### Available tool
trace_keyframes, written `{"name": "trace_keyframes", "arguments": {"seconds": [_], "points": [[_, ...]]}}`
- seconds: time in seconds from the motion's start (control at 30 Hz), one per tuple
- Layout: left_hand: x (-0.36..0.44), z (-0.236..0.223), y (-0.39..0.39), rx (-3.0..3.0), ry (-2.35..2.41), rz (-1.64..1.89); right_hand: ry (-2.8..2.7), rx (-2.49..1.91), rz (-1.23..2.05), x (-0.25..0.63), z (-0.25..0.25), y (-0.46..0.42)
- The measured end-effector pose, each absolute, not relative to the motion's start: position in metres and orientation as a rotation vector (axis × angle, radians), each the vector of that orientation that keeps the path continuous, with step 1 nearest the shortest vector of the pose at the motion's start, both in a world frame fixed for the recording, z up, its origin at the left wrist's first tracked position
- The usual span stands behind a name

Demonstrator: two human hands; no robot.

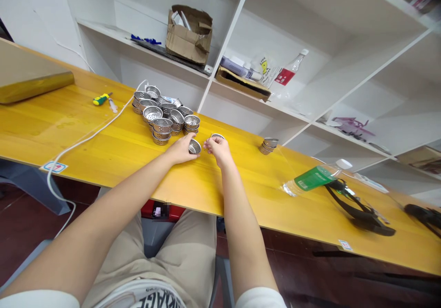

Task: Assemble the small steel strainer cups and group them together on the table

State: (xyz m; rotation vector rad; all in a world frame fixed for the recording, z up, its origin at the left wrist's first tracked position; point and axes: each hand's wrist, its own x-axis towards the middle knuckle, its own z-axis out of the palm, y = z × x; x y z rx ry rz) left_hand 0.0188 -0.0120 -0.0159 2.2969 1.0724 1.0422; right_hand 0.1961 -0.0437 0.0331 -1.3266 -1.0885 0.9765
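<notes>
My left hand (pixel 182 150) grips a small perforated metal cup (pixel 195 147), its mouth tipped toward the right. Close beside it, my right hand (pixel 217 148) pinches a thin, rod-like piece whose kind I cannot make out. Behind the right hand shows the rim of another metal cup (pixel 217 136), mostly hidden by the fingers. A cluster of stacked perforated metal cups (pixel 162 125) stands on the table just beyond my left hand. Farther right is a short stack of similar cups (pixel 268 146).
A white cable (pixel 99 131) crosses the yellow table (pixel 251 179) at the left, near a screwdriver (pixel 101 99). To the right lie a green-labelled bottle (pixel 315 178) and a black headset-like strap (pixel 358 211). White shelves (pixel 237 18) with a cardboard box (pixel 189 37) rise behind.
</notes>
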Motion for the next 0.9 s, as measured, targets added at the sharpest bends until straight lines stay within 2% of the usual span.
{"name": "trace_keyframes", "arguments": {"seconds": [0.4, 0.7, 0.9], "points": [[0.019, -0.017, -0.014, 2.327, 1.041, 1.014, -1.069, -1.236, 1.103, 0.198, 0.035, -0.043], [0.020, -0.012, -0.018, 2.306, 1.056, 1.015, -0.803, -1.017, 1.364, 0.192, 0.040, -0.043], [0.020, -0.011, -0.019, 2.348, 1.055, 0.966, -0.733, -1.078, 1.385, 0.182, 0.041, -0.043]]}}
